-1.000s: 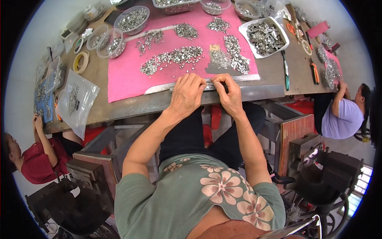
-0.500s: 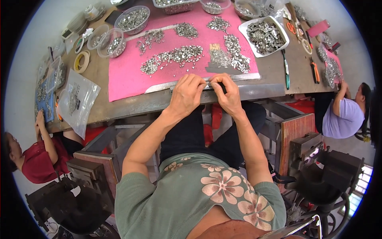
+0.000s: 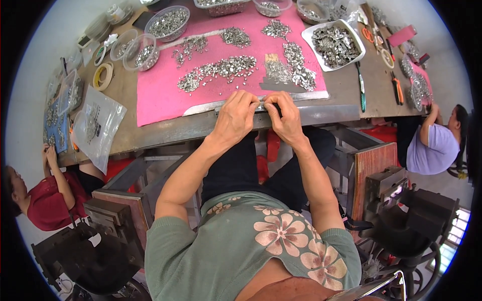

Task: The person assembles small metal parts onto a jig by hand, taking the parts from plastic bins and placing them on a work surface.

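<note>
At the bench's front edge my left hand (image 3: 235, 116) and my right hand (image 3: 287, 119) meet almost fingertip to fingertip. Both are closed, thumb against bent fingers. Between them a tiny silvery bit shows, too small to name. Just beyond my hands lies a pink ribbed mat (image 3: 160, 95) with a pale strip along its front. It bears a wide heap of small shiny metal pieces (image 3: 221, 71), a bundle of thin metal pins (image 3: 281, 74) on a dark grey sheet (image 3: 288, 88), and a longer pile of metal parts (image 3: 300, 67) to the right.
A white tray (image 3: 306, 36) of metal parts stands right of the mat. Clear tubs (image 3: 174, 37) line the far left. Tape (image 3: 103, 77) and a plastic bag (image 3: 108, 118) lie left; orange-handled pliers (image 3: 397, 90) lie right. Co-workers sit at both sides.
My right hand's fingers have shifted slightly, and the dark gap beneath them has mostly gone from sight. My left hand stays nearly in place. The left co-worker's hands moved a little.
</note>
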Action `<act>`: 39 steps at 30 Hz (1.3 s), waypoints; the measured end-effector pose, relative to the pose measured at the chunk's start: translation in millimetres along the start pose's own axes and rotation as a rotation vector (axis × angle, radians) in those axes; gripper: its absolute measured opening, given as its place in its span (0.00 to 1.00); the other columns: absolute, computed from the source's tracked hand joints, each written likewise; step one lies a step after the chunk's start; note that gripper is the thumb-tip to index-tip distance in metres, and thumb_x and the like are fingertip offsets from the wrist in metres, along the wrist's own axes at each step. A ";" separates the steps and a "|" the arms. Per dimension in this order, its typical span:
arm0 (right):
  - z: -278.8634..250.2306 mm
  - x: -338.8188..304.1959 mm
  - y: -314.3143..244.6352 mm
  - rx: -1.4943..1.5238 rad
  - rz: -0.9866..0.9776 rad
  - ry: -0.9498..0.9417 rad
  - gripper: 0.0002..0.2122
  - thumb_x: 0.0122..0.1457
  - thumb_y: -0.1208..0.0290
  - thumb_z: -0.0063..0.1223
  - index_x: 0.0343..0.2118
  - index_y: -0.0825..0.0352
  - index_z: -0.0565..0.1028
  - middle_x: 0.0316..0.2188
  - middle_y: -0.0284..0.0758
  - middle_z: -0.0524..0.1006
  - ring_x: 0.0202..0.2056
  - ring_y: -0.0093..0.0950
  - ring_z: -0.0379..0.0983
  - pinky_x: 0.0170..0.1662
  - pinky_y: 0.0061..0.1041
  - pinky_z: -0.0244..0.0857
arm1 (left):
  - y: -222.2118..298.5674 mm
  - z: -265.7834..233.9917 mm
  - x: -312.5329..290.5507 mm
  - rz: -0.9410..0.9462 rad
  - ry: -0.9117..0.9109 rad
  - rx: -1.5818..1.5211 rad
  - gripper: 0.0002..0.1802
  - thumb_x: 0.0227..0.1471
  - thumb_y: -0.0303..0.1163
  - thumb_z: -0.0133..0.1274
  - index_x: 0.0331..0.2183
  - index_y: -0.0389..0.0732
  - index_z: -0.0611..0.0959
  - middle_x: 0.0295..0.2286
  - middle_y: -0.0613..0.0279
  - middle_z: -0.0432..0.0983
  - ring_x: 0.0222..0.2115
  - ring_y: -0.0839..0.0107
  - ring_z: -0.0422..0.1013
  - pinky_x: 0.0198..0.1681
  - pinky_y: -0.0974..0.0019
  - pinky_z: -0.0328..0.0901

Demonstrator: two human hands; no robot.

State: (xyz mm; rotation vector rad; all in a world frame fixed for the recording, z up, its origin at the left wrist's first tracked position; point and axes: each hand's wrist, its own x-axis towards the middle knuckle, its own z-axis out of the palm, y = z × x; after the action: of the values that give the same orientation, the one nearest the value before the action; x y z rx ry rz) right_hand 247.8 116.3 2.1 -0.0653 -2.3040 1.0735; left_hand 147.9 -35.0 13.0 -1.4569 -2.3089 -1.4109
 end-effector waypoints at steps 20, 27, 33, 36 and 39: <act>-9.2 9.6 -14.9 -0.480 -0.372 -0.078 0.07 0.53 0.81 0.59 0.35 0.70 0.74 0.35 0.38 0.75 0.38 0.36 0.73 0.45 0.37 0.64 | 4.2 -7.5 1.0 -0.120 0.023 -0.113 0.03 0.59 0.23 0.53 0.34 0.32 0.77 0.28 0.53 0.73 0.28 0.58 0.70 0.33 0.59 0.65; -18.1 10.5 -14.5 -0.445 -0.421 -0.117 0.08 0.53 0.79 0.61 0.36 0.68 0.76 0.35 0.36 0.78 0.38 0.35 0.74 0.46 0.35 0.64 | 17.8 -20.1 -4.3 -0.214 0.122 -0.246 0.04 0.59 0.24 0.53 0.33 0.33 0.77 0.28 0.55 0.74 0.27 0.64 0.72 0.32 0.61 0.66; -21.0 16.1 -37.8 -0.120 -0.213 0.038 0.10 0.52 0.82 0.64 0.37 0.67 0.79 0.34 0.37 0.81 0.38 0.35 0.78 0.43 0.32 0.66 | 18.2 -5.4 -7.4 -0.516 0.025 -0.800 0.08 0.65 0.31 0.52 0.36 0.35 0.78 0.31 0.66 0.77 0.30 0.80 0.72 0.36 0.70 0.68; -19.4 18.5 -39.1 -0.041 -0.248 0.072 0.09 0.52 0.84 0.64 0.36 0.68 0.79 0.34 0.37 0.81 0.38 0.35 0.78 0.42 0.31 0.67 | 19.3 -3.4 -5.9 -0.542 -0.034 -1.014 0.11 0.67 0.35 0.50 0.39 0.36 0.79 0.32 0.67 0.77 0.34 0.81 0.72 0.40 0.72 0.68; -23.3 19.9 -38.7 -0.062 -0.247 0.050 0.07 0.54 0.83 0.63 0.35 0.68 0.78 0.34 0.38 0.81 0.38 0.35 0.78 0.42 0.31 0.67 | 24.1 -8.3 -4.9 -0.590 -0.084 -0.983 0.11 0.67 0.35 0.50 0.40 0.37 0.79 0.33 0.65 0.77 0.36 0.77 0.73 0.43 0.71 0.67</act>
State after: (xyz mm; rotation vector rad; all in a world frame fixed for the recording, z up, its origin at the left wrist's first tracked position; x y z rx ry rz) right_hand 251.4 111.8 51.2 0.1631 -2.2309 0.8661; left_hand 165.3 -41.2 31.2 -0.9152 -2.2659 -2.9822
